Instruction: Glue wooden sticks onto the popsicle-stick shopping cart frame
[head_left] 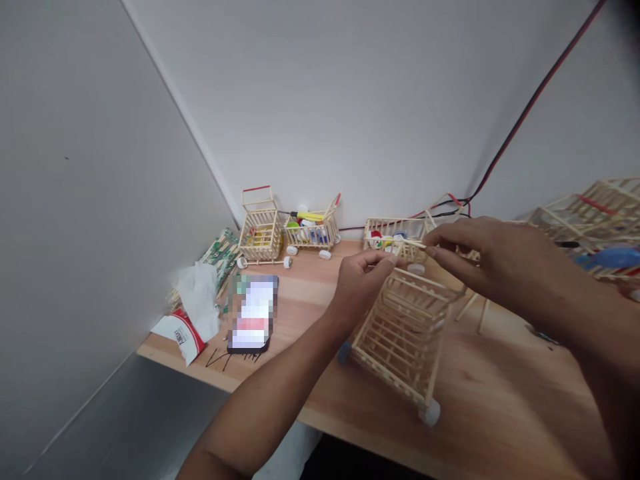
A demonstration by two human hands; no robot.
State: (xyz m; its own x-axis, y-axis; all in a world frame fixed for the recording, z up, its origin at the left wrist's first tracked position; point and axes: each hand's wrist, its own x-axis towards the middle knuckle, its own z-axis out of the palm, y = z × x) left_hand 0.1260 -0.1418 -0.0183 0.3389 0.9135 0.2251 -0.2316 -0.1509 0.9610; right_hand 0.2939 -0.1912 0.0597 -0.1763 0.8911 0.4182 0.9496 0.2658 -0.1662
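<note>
Wooden tabletop [493, 380], tilted popsicle-stick cart [403, 340], long axis pointing away, left hand [357, 287] and right hand [480, 257] pinching a stick [407, 245]

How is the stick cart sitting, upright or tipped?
Tipped: the popsicle-stick cart leans, white wheel low on the table, top end by the left hand.

1. Workshop-type spot: a hobby craft bench squeezed into a corner.
2. Wooden tabletop [500, 387] butted against white panel walls [350, 100].
3. Craft-stick carts [261, 227] and loose white wheels [325, 254] along the back edge — model-making work.
4. Red-and-black cable [530, 113] runs loose up the wall.
5. Smartphone [250, 313] and tissue packet [180, 333] nearby — everyday desk clutter.
</note>
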